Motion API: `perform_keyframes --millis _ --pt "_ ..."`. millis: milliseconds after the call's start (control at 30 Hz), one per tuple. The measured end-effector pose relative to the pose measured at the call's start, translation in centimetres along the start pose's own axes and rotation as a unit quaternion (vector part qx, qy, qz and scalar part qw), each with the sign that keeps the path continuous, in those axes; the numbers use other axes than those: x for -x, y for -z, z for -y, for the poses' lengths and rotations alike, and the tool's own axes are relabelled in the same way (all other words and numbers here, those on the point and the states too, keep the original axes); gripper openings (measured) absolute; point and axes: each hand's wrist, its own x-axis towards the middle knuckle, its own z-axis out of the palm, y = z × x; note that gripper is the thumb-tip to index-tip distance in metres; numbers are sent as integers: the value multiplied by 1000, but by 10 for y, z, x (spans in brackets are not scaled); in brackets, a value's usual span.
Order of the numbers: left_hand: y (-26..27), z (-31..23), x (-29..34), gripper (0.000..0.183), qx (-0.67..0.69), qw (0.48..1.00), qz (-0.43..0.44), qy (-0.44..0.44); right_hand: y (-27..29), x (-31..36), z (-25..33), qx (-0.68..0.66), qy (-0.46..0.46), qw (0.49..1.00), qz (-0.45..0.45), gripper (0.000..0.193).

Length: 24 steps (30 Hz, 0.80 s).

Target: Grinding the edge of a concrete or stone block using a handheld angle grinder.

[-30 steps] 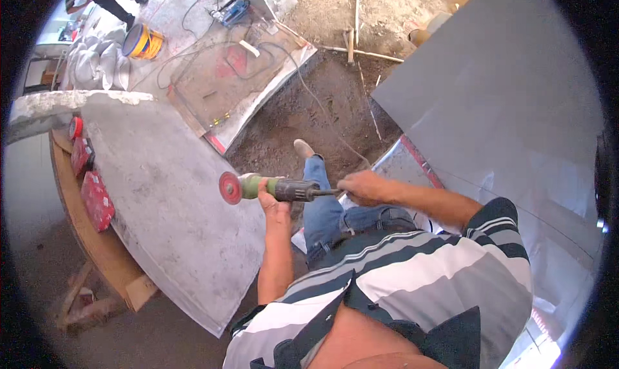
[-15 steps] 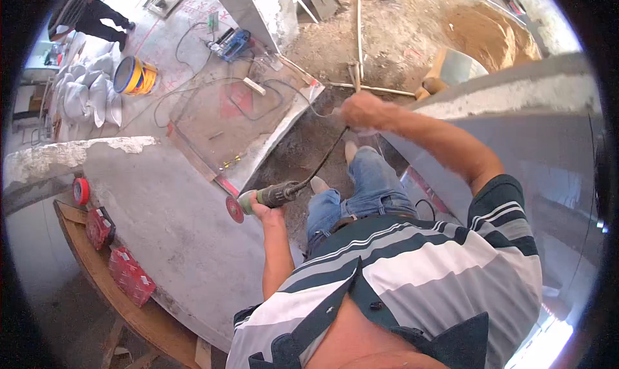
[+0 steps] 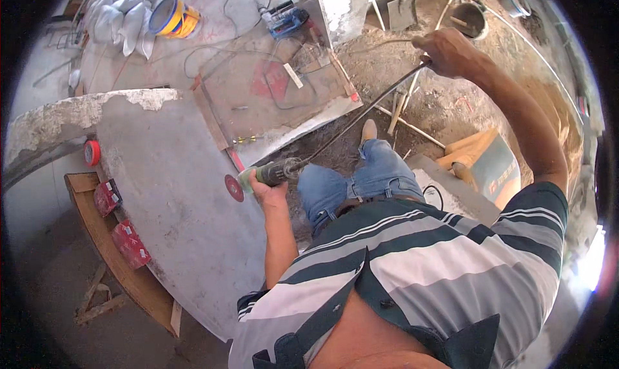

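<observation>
My left hand (image 3: 267,192) is closed around the body of an angle grinder (image 3: 277,173), held over the edge of a grey slab. A thin dark red disc (image 3: 234,188) is fitted at the grinder's head, pointing left. From its rear a dark power cord (image 3: 367,113) runs up and to the right, pulled fairly straight. My right hand (image 3: 449,53) grips this cord far out at the upper right, with the arm raised and stretched. Past that hand, a thinner stretch of cord leads left over the dirt.
On the grey slab's (image 3: 174,195) left side are a red tape roll (image 3: 92,152) and red boxes (image 3: 131,244), beside a wooden board (image 3: 119,266). Farther off are a yellow-blue bucket (image 3: 175,19), white sacks (image 3: 115,22) and a blue power tool (image 3: 287,22). A cardboard box (image 3: 480,159) sits right.
My right hand has moved up and right, drawing the cord out longer and straighter. My left hand still holds the grinder. The view has shifted, and the person at the upper left is out of sight.
</observation>
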Motion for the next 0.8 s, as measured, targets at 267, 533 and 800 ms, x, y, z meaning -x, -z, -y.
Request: perform_keyframes --millis 267,533,800 --pt "-67 55 -24 45 -44 997 13 55 -81 10 -74 39 -80 994 62 18" --pt "-106 120 -100 36 -69 974 26 214 -229 43 -60 50 -131 939 314 14" --pt "-112 242 -215 24 -161 963 91 197 -356 52 -138 171 -182 893 375 13"
